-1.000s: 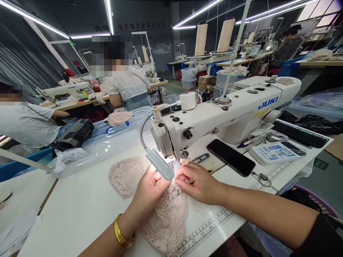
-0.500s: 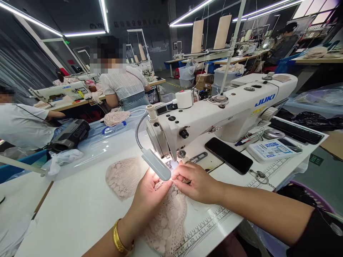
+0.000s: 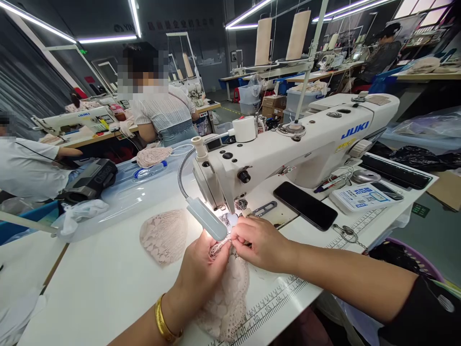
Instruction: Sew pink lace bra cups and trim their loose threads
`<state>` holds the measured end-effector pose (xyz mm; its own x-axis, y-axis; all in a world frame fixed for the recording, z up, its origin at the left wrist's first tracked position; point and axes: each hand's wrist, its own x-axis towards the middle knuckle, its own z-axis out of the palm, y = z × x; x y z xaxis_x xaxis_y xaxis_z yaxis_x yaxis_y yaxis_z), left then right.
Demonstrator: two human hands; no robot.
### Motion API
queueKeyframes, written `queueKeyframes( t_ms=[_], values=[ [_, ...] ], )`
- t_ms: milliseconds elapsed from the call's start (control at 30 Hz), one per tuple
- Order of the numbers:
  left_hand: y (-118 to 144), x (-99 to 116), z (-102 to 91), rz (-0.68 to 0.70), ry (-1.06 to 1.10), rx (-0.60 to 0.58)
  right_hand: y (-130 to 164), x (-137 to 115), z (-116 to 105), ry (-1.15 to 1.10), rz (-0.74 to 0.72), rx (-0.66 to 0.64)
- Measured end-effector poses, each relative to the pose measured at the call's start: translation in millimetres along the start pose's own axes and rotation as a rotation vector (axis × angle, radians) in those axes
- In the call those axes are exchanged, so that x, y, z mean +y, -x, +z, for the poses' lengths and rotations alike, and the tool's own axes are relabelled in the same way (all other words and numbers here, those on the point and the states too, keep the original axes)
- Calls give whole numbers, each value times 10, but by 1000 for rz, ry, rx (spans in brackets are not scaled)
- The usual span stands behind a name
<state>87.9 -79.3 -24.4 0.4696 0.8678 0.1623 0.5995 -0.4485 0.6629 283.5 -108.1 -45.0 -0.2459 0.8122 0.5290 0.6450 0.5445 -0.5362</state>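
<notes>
A pale pink lace piece (image 3: 228,293) hangs from my fingers toward the table's front edge, its scalloped border along the right side. My left hand (image 3: 205,262) pinches its upper edge, thumb on top. Close beside it, my right hand (image 3: 257,242) is closed on the same edge, fingertips nearly touching the left thumb. Both hands are just in front of the needle area of a white sewing machine (image 3: 298,144). A grey lamp head (image 3: 207,218) lights the spot and covers part of the left fingers. Another lace piece (image 3: 163,237) lies flat to the left.
Right of my hands lie a black phone (image 3: 305,205) and a white-and-blue box (image 3: 362,197). A printed ruler (image 3: 273,302) runs along the front edge. A black device (image 3: 88,180) and a clear plastic sheet (image 3: 122,211) are at left. Co-workers (image 3: 163,110) sit beyond.
My left hand has shifted slightly, and more of the lace edge shows between thumb and fingers. The lace has drawn up a little. The whole view has moved slightly.
</notes>
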Motion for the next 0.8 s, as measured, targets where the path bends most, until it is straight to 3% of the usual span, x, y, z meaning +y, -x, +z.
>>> queueKeyframes(
  t_ms=[133, 333, 433, 567, 667, 800],
  values=[
    [-3, 8, 20, 54, -11, -25, 4, -28, 19, 22, 16, 13],
    [-55, 63, -51, -237, 279, -120, -80, -61, -124, -302, 347, -112],
    [-86, 78, -83, -288, 391, -128, -104, -45, -173, -369, 393, -146],
    [-119, 98, -104, -275, 446, -116, -87, -30, -162, -246, 258, -50],
    [-132, 136, -120, -249, 477, -105, -72, 28, -169, -55, 131, -57],
    [-126, 186, -137, -245, 576, -96, -82, 242, -317, 314, 123, -80]
  ],
)
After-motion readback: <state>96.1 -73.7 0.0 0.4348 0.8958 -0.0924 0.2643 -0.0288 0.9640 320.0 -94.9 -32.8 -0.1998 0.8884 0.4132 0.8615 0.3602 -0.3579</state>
